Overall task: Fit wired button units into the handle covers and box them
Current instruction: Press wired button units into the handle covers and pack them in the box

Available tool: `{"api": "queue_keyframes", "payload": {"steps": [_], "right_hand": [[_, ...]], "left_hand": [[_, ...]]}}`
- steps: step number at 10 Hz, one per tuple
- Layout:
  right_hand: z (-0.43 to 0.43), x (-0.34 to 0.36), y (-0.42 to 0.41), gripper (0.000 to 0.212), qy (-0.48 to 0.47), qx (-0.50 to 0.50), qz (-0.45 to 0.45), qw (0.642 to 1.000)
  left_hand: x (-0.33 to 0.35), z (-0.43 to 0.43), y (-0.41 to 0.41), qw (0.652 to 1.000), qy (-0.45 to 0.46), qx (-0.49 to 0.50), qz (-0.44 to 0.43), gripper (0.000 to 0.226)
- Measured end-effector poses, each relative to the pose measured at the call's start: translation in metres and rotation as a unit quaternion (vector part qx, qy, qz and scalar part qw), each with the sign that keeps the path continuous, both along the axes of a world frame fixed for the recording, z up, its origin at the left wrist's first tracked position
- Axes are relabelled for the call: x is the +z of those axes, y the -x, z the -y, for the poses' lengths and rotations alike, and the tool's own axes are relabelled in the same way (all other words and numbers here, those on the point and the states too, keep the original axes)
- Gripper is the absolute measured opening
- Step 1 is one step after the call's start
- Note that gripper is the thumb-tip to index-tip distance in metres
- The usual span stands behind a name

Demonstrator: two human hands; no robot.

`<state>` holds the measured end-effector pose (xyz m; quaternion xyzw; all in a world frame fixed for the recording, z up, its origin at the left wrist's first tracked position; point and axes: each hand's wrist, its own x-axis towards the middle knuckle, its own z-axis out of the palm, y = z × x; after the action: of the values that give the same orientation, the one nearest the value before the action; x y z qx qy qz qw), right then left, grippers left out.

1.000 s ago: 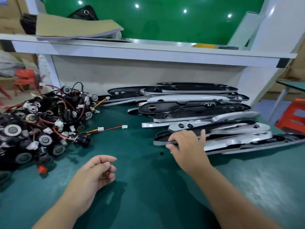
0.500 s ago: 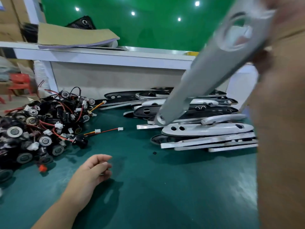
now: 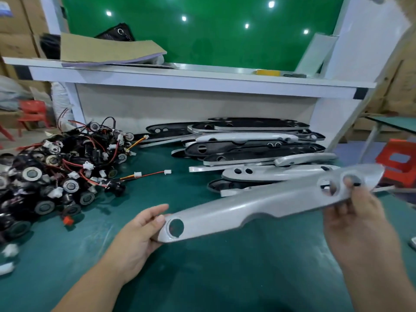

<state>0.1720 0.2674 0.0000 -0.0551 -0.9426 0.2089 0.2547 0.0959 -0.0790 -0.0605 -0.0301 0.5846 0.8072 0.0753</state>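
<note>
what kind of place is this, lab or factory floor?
Likely a small factory assembly bench: a heap of wired button units, stacked handle covers, and cartons behind.

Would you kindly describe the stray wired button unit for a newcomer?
On the green table mat, find the left heap of black wired button units. At its right edge lies one black button unit, alone stretching a red lead with white plugs rightward.

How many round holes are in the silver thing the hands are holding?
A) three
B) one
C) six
A: the silver handle cover has one hole by the left hand and two by the right hand.
</note>
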Motion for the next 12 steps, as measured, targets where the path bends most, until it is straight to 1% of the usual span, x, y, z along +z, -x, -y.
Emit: {"api": "queue_keyframes", "payload": {"steps": [1, 2, 3, 4, 5, 6, 7, 8, 9, 10, 11, 12], "right_hand": [[0.002, -0.035, -0.020, 0.064, 0.151, 0.008, 0.058, 0.987], [-0.023, -0.052, -0.041, 0.054, 0.175, -0.060, 0.102, 0.977], [-0.039, -0.069, -0.044, 0.042, 0.058, -0.067, 0.140, 0.986], [0.004, -0.054, -0.026, 0.013, -0.025, -0.066, 0.027, 0.997], [0.048, -0.045, 0.002, 0.089, -0.193, 0.089, 0.126, 0.969], [0.074, -0.040, 0.030, 0.093, -0.232, 0.191, 0.240, 0.923], [0.080, -0.040, 0.052, 0.087, -0.238, 0.202, 0.181, 0.932], [0.068, -0.040, 0.056, 0.087, -0.206, 0.157, 0.133, 0.957], [0.054, -0.042, 0.054, 0.086, -0.193, 0.083, 0.113, 0.971], [0.052, -0.045, 0.051, 0.082, -0.157, 0.038, 0.094, 0.982], [0.054, -0.050, 0.049, 0.075, -0.131, 0.005, 0.052, 0.990], [0.053, -0.048, 0.048, 0.075, -0.149, -0.002, 0.087, 0.985]], "left_hand": [[0.000, 0.018, 0.000, 0.999, 0.019, 0.001, 0.041, 0.020], [0.002, 0.030, -0.001, 0.997, 0.070, 0.003, 0.043, 0.016], [0.005, 0.029, -0.002, 0.992, 0.122, 0.002, 0.027, 0.015], [0.008, 0.029, -0.005, 0.989, 0.146, 0.002, 0.013, 0.015], [0.010, 0.035, -0.006, 0.989, 0.148, 0.011, 0.010, 0.016], [0.014, 0.044, -0.006, 0.991, 0.131, 0.009, 0.022, 0.015], [0.024, 0.062, 0.006, 0.984, 0.160, 0.072, 0.002, 0.014], [0.032, 0.097, 0.041, 0.839, 0.493, 0.215, -0.084, 0.022], [0.037, 0.131, 0.075, 0.689, 0.682, 0.237, -0.068, 0.042], [0.033, 0.147, 0.096, 0.659, 0.730, 0.176, 0.036, 0.047], [0.026, 0.148, 0.106, 0.657, 0.718, 0.219, 0.072, 0.046], [0.026, 0.143, 0.108, 0.645, 0.719, 0.247, 0.078, 0.037]]}}
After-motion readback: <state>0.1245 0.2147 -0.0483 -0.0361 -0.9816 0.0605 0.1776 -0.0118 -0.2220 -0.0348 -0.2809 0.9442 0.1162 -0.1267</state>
